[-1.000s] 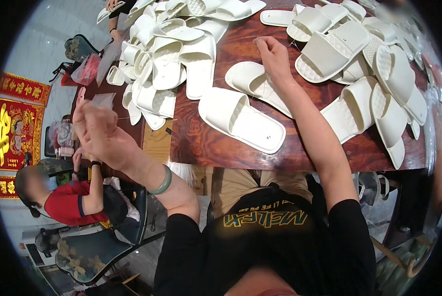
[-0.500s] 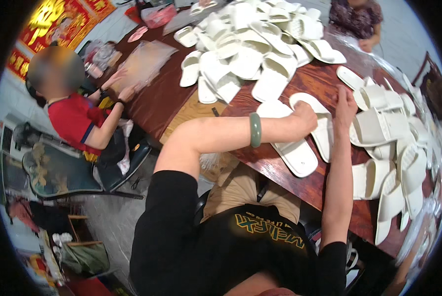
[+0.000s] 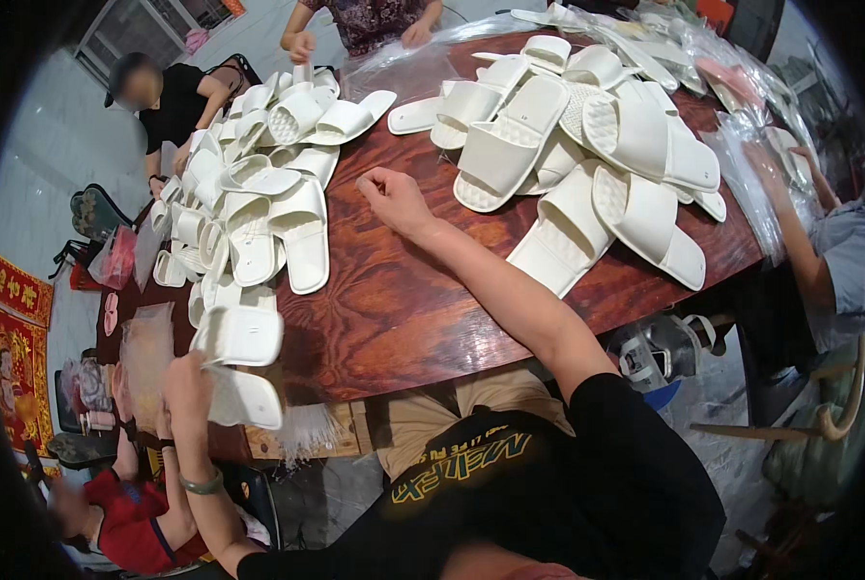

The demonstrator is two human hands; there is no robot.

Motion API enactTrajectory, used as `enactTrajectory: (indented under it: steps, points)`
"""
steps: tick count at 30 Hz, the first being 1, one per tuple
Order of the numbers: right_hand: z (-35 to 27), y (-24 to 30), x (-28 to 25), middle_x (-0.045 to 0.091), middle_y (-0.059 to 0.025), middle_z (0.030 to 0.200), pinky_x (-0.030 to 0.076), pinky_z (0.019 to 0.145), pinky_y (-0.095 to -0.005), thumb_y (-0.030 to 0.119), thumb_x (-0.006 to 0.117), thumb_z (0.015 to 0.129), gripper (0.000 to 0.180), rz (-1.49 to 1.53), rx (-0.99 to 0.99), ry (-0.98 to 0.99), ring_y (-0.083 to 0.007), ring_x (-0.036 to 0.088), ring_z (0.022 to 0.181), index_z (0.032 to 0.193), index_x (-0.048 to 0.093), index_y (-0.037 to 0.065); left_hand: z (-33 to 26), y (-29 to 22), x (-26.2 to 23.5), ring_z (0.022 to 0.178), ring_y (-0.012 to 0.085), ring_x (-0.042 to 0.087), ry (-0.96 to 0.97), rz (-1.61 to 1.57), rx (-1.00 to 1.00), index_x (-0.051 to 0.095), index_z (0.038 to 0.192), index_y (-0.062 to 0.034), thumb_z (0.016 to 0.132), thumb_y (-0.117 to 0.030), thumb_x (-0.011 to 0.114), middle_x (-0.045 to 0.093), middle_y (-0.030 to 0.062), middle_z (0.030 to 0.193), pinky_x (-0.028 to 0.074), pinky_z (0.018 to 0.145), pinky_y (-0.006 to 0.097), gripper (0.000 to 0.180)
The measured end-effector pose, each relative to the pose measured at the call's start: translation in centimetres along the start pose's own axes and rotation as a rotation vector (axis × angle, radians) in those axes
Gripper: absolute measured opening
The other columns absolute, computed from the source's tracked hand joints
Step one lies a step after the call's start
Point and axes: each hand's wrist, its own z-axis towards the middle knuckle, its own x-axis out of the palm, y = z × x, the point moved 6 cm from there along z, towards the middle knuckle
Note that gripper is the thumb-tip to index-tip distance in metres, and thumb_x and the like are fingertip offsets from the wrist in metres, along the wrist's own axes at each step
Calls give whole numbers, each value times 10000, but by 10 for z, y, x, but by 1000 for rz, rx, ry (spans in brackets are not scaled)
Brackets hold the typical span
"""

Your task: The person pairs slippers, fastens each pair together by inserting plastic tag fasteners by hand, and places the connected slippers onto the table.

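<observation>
The pair of white slippers (image 3: pixel 251 333) lies just to the right of the left hand (image 3: pixel 189 389), at the near left corner of the table (image 3: pixel 394 324). Both slippers run left to right, nearly parallel, one on the far side of the other, with their bare sole ends pointing right and their other ends at the hand. That hand appears closed around those left ends (motion blur hides where each finger sits). It is clearly the nearer hand, with a green bangle (image 3: pixel 201 484) at its wrist.

The right hand (image 3: pixel 397 200) is well apart from the pair, farther off and to the right, above bare wood. Its fingers curl in loosely with the thumb close by; no slipper is in it, though I cannot tell whether the fingertips meet or pinch something thin.

The left heap of slippers (image 3: pixel 302 232) lies to the left of the right hand, directly on the far side of the pair; the right heap of slippers (image 3: pixel 510 140) lies to its right. A bundle of thin pale strands (image 3: pixel 307 433) hangs at the near table edge, just right of the pair.
</observation>
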Motion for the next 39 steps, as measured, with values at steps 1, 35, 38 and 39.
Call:
enactTrajectory:
  steps: [1,35,38,39]
  points:
    - [1,11,5,616,-100,732,467,602,-309,207,567,849,209,-140,-61,57,-172,584,644,889,616,8,-11,38,12,712,407,577,-4,24,-100,605,740,-19,699,-31,507,589,221,713,450,618,479,107]
    - [-2,39,-26,606,-47,754,445,534,-233,140,707,734,212,181,548,430,-110,552,611,810,617,-37,-71,-22,20,597,93,435,-211,-915,-217,593,937,46,890,-162,538,495,37,637,354,531,264,219]
    - [-43,87,19,623,-82,907,494,769,-281,118,658,797,242,486,621,468,-147,602,833,959,594,-50,-84,-22,-9,725,125,483,-205,-962,-237,554,892,29,917,-134,466,524,46,768,390,636,268,187]
    - [-56,99,28,621,-86,929,493,782,-283,112,645,808,246,590,624,477,-146,601,842,986,589,-47,-88,-18,-13,745,138,489,-212,-1021,-313,547,877,23,921,-130,449,520,47,780,393,652,282,187]
